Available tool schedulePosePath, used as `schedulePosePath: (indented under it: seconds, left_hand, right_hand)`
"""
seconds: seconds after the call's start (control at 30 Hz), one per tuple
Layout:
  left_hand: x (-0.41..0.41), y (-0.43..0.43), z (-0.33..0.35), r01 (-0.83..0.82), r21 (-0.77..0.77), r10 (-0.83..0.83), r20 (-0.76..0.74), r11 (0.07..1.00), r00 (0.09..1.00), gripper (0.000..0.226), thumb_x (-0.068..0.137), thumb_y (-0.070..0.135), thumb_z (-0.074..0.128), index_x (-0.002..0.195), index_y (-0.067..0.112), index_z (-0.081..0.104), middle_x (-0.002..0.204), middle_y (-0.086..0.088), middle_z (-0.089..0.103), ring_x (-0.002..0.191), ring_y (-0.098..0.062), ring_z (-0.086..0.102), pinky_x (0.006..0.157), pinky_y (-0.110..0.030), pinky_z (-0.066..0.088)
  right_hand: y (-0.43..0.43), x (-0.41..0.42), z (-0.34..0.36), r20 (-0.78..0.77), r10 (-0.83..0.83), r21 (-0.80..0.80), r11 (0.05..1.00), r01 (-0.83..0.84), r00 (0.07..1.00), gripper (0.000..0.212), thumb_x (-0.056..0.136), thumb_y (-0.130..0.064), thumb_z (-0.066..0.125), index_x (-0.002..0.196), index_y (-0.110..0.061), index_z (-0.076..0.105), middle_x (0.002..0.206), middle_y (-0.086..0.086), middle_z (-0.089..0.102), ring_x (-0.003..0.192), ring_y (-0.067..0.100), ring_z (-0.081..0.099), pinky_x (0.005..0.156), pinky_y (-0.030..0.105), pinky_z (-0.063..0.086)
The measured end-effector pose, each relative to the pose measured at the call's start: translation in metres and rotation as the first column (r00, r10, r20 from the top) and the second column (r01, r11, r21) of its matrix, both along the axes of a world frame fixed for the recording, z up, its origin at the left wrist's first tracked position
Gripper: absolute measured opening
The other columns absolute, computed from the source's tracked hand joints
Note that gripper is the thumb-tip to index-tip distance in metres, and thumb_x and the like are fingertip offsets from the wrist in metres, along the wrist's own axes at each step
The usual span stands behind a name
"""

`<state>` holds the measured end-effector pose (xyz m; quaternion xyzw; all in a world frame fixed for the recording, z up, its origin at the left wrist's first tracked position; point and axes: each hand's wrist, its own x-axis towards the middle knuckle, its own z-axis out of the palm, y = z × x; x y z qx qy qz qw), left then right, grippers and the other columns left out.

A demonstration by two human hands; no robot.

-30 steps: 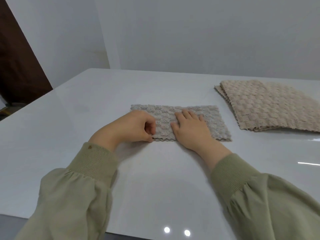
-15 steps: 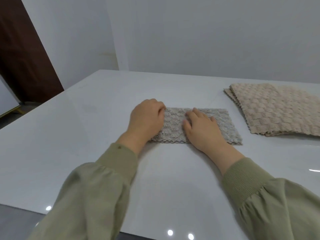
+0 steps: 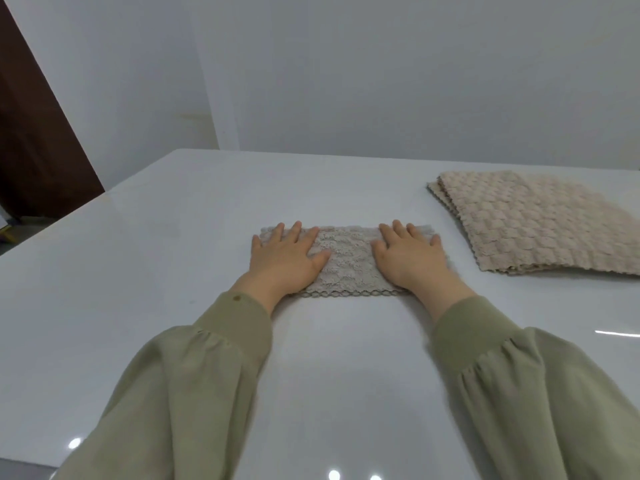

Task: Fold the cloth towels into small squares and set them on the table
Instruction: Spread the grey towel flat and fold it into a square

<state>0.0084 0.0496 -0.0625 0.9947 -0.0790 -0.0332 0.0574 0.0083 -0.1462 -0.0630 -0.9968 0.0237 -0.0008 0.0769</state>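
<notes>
towel [image 3: 348, 263] long axis left-right

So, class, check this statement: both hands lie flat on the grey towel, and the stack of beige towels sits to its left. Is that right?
One detail is wrong. The stack sits to the right of the grey towel, not to its left, as the head view shows. The left hand and right hand do lie flat on the towel.
</notes>
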Motion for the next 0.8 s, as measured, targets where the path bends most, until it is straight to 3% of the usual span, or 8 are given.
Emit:
schedulePosePath:
  seconds: [0.17, 0.27, 0.37, 0.4, 0.47, 0.57, 0.63, 0.8]
  left_hand:
    - [0.001, 0.006, 0.001, -0.038, -0.017, 0.037, -0.024, 0.999, 0.999, 0.063, 0.093, 0.062, 0.015, 0.149, 0.036, 0.002, 0.159, 0.007, -0.005, 0.146, -0.018, -0.007, 0.114, -0.055, 0.001]
    - [0.000, 0.005, 0.001, -0.065, -0.008, 0.065, 0.007, 0.998, 0.998, 0.062, 0.094, 0.060, 0.015, 0.150, 0.034, 0.008, 0.159, 0.005, 0.000, 0.146, -0.019, -0.006, 0.113, -0.056, -0.001]
    - [-0.006, -0.002, 0.008, -0.041, 0.015, 0.037, 0.233, 0.999, 0.972, 0.056, 0.097, 0.052, 0.018, 0.146, 0.026, 0.027, 0.158, 0.000, 0.015, 0.146, -0.023, -0.005, 0.112, -0.057, -0.005]
    - [-0.009, -0.006, 0.010, 0.000, 0.002, 0.000, 0.291, 1.000, 0.957, 0.055, 0.098, 0.049, 0.018, 0.146, 0.025, 0.028, 0.157, 0.000, 0.017, 0.146, -0.023, -0.005, 0.113, -0.056, -0.005]
    - [-0.014, -0.015, 0.011, 0.092, -0.034, -0.079, 0.288, 0.995, 0.954, 0.056, 0.098, 0.051, 0.017, 0.148, 0.027, 0.021, 0.158, 0.000, 0.014, 0.146, -0.023, -0.004, 0.115, -0.053, -0.005]
    - [-0.016, -0.021, 0.004, 0.139, -0.014, -0.136, 0.134, 0.990, 0.982, 0.063, 0.094, 0.061, 0.014, 0.150, 0.033, 0.007, 0.159, 0.002, 0.005, 0.146, -0.023, -0.005, 0.116, -0.052, -0.003]
    - [-0.014, -0.019, 0.001, 0.129, 0.009, -0.130, 0.080, 0.992, 0.988, 0.067, 0.091, 0.066, 0.013, 0.150, 0.035, 0.003, 0.159, 0.003, 0.002, 0.146, -0.023, -0.004, 0.116, -0.051, -0.002]
    - [-0.012, -0.019, 0.000, 0.131, 0.042, -0.133, 0.061, 0.991, 0.989, 0.068, 0.090, 0.067, 0.013, 0.150, 0.035, 0.003, 0.159, 0.003, 0.000, 0.146, -0.022, -0.004, 0.116, -0.052, -0.002]
  right_hand:
    - [-0.035, 0.000, 0.001, -0.032, -0.082, 0.060, 0.995, 0.084, 0.996, 0.056, 0.098, -0.040, 0.016, 0.151, -0.022, 0.013, 0.160, -0.001, 0.004, 0.146, 0.020, 0.005, 0.114, 0.054, 0.003]
    - [-0.042, 0.001, -0.001, 0.058, -0.103, 0.103, 0.990, 0.097, 0.993, 0.050, 0.098, -0.034, 0.022, 0.143, -0.015, 0.033, 0.153, 0.006, 0.028, 0.139, 0.023, 0.026, 0.113, 0.053, 0.014]
    - [-0.042, 0.001, 0.002, 0.267, -0.187, 0.283, 0.953, 0.109, 0.945, 0.034, 0.098, -0.023, 0.029, 0.090, -0.007, 0.059, 0.093, 0.012, 0.062, 0.089, 0.030, 0.054, 0.082, 0.040, 0.041]
    - [-0.043, 0.002, 0.002, 0.330, -0.230, 0.343, 0.933, 0.110, 0.916, 0.034, 0.097, -0.020, 0.032, 0.073, -0.007, 0.052, 0.072, 0.011, 0.055, 0.073, 0.029, 0.050, 0.064, 0.035, 0.038]
    - [-0.048, 0.005, 0.003, 0.387, -0.269, 0.387, 0.915, 0.109, 0.882, 0.035, 0.095, -0.017, 0.035, 0.063, -0.006, 0.044, 0.060, 0.010, 0.047, 0.063, 0.028, 0.044, 0.051, 0.032, 0.027]
    - [-0.054, 0.012, 0.000, 0.332, -0.215, 0.323, 0.941, 0.104, 0.919, 0.029, 0.095, -0.019, 0.040, 0.103, -0.006, 0.064, 0.096, 0.015, 0.066, 0.096, 0.033, 0.053, 0.074, 0.037, 0.044]
    - [-0.054, 0.012, -0.001, 0.272, -0.175, 0.276, 0.956, 0.098, 0.946, 0.036, 0.095, -0.019, 0.041, 0.127, -0.010, 0.055, 0.114, 0.014, 0.065, 0.118, 0.034, 0.044, 0.095, 0.042, 0.042]
    - [-0.055, 0.013, 0.001, 0.288, -0.130, 0.303, 0.952, 0.038, 0.949, 0.042, 0.089, -0.012, 0.044, 0.130, -0.014, 0.052, 0.121, 0.016, 0.058, 0.120, 0.035, 0.043, 0.094, 0.040, 0.040]
